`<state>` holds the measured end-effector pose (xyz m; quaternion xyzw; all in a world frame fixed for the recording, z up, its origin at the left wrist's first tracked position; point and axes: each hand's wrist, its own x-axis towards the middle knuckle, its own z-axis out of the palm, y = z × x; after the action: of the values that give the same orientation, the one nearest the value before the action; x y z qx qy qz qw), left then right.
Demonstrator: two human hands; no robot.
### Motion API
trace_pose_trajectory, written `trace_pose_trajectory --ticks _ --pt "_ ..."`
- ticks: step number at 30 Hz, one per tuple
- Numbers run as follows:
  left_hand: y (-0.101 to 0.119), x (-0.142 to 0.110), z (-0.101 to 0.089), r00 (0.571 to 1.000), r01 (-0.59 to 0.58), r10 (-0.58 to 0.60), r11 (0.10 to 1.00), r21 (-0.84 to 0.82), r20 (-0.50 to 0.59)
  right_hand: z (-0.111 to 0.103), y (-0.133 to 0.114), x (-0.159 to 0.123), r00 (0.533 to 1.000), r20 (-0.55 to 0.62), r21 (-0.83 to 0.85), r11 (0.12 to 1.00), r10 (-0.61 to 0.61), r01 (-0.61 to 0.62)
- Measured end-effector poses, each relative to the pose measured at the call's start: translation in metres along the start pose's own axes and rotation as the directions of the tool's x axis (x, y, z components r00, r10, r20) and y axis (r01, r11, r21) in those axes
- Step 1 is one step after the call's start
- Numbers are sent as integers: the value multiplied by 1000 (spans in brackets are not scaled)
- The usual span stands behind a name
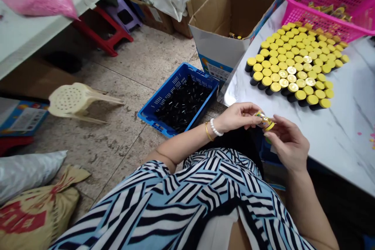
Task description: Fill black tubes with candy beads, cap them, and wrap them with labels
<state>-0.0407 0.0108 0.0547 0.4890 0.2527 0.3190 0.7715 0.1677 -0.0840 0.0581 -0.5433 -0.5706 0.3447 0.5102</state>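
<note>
Between my two hands, just off the table's near edge, is a small yellow-capped tube with a shiny printed label or wrapper. My left hand, wearing a white bead bracelet and a gold bangle, pinches one end of it. The thumb and fingers of my right hand close around the capped end. Beyond them on the table stand many black tubes with yellow caps, upright and packed close in rows. My fingers hide part of the held tube.
A pink basket with small wrapped pieces sits at the back of the marble-patterned table. On the floor are a blue crate of black tubes and a cream stool. An open cardboard box stands against the table's left side.
</note>
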Motion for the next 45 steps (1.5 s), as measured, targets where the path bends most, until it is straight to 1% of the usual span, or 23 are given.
trace_pose_trajectory --ticks 2,4,7,9,10,12,15,16,19,21,23,25,27,29,31,34,36,38,40,41,43,44,45 --pt "1 1 1 999 31 -31 999 -44 8 -3 -7 4 999 33 -13 999 -40 40" --pt "1 2 4 995 87 -80 986 -142 51 -2 -10 7 997 28 -28 996 -79 79" --pt "-2 5 8 979 181 -145 940 -288 141 2 -5 7 986 -81 -62 988 -146 142" --pt "-5 7 10 974 211 -171 924 -319 149 5 1 6 970 -163 -64 983 -183 174" --pt "-6 7 11 974 218 -183 922 -319 136 5 3 5 966 -178 -55 982 -185 178" --pt "-7 8 13 970 237 -209 921 -310 120 5 3 5 975 -145 -52 985 -169 163" --pt "-5 8 15 957 285 -246 899 -333 156 2 -3 5 982 -45 -126 977 -181 174" --pt "-4 8 15 951 303 -255 884 -356 178 2 -5 5 978 -36 -133 971 -203 197" --pt "-4 7 15 940 329 -258 854 -403 222 1 -7 5 963 -82 -75 966 -255 249" --pt "-6 7 15 944 317 -249 866 -388 217 1 -6 4 972 -62 -58 973 -226 222" --pt "-7 6 15 947 306 -245 887 -346 209 0 -5 3 980 7 -99 975 -198 197" --pt "-7 6 15 946 302 -241 901 -313 219 -1 -4 2 974 41 -113 967 -225 228" --pt "-5 6 15 943 299 -235 910 -287 237 -1 -3 2 961 14 -67 958 -277 278" --pt "-3 5 15 945 290 -235 924 -250 229 0 1 1 958 -40 -40 959 -284 282" --pt "-1 5 17 952 287 -256 937 -198 170 1 4 -2 964 -100 -94 966 -248 239" --pt "2 3 22 955 295 -293 943 -153 37 1 7 -7 965 -164 -158 971 -206 180" --pt "4 4 25 955 294 -298 946 -139 -4 0 8 -12 956 -163 -230 951 -246 205" --pt "4 6 28 956 291 -292 948 -125 12 2 10 -15 928 -160 -384 887 -337 256" --pt "3 11 30 961 277 -277 955 -105 16 8 12 -16 905 -196 -477 843 -376 247" --pt "2 13 31 963 269 -270 959 -94 4 11 13 -15 906 -246 -455 866 -346 207" --pt "0 18 32 964 262 -265 963 -66 -33 19 15 -13 919 -346 -291 953 -190 88" --pt "0 19 32 962 271 -273 961 -51 -33 21 15 -12 927 -361 -177 983 -101 38" --pt "1 20 31 958 284 -285 958 -35 -20 21 14 -11 939 -343 -71 997 -33 9"
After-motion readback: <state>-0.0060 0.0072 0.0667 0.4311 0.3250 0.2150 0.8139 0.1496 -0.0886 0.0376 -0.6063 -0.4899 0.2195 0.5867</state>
